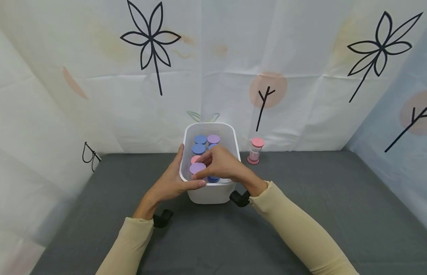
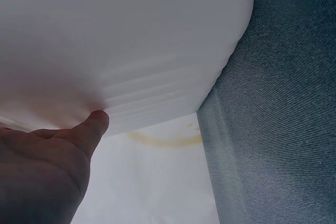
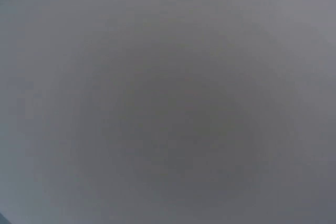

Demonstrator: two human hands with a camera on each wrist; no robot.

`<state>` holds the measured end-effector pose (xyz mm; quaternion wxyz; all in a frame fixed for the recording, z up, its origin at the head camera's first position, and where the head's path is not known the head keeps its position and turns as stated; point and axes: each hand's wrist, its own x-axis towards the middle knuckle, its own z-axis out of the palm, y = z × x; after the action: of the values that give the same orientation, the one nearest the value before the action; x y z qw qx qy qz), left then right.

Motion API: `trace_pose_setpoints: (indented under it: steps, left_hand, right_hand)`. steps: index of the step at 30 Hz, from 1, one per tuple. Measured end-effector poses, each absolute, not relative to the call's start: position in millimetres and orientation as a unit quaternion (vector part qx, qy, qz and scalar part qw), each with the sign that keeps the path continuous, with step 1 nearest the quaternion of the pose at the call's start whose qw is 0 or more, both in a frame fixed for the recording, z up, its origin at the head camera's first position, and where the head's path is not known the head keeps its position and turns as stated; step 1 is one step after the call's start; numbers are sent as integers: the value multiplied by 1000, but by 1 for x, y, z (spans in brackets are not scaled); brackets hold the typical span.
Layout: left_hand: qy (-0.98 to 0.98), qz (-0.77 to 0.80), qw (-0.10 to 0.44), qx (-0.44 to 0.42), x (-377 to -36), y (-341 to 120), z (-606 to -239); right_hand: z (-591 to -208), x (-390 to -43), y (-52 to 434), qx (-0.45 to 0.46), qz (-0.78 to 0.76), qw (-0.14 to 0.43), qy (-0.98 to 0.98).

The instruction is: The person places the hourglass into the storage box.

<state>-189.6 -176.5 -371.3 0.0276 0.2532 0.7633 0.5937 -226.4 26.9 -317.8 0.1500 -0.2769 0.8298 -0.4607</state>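
White bin (image 1: 230, 135) gripped by left hand (image 1: 172, 182); right hand (image 1: 221, 164) inside.

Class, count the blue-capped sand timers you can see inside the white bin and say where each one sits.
4: two at the back left, one mid-right half behind the right hand, one under that hand near the front. The hand may hide more.

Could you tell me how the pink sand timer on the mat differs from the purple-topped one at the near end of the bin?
The pink sand timer stands alone on the grey mat, outside the white bin; the purple-topped timer sits inside the bin among others. The pink one shows its whole body and is untouched; the purple one shows only its round cap, with the right hand at it. Both stand upright with round caps.
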Motion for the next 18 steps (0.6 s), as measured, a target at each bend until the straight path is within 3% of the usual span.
trace_pose_setpoints:
  steps: [11, 18]
  left_hand:
    - [774, 580, 20, 253, -190, -177, -372]
    - [770, 582, 19, 260, -191, -177, -372]
  right_hand:
    - [-322, -233, 21, -291, -418, 167, 844]
    - [-322, -234, 18, -314, -382, 142, 857]
